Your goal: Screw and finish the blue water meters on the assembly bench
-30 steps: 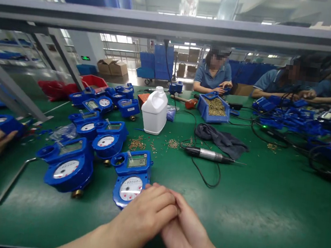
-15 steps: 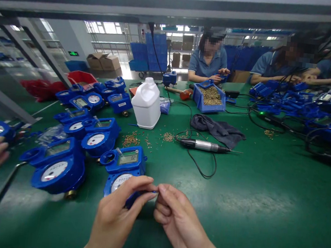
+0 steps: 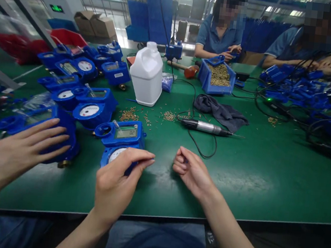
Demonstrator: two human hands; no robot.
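Lower centre: left hand (image 3: pixel 121 180) pinched, right hand (image 3: pixel 192 173) curled; contents can't tell. Blue meter (image 3: pixel 121 145) by left hand: likely weighty, stiff; grasp sides, spare display (image 3: pixel 126 132).

The white, handled plastic jug (image 3: pixel 147 78) is smooth and satiny; in front, the blue, round-dialled plastic meter (image 3: pixel 121 142) is glossy; right of the jug, the crumpled dark-grey cloth (image 3: pixel 222 110) looks matt; beneath, the flat green tabletop (image 3: pixel 254 186) shines
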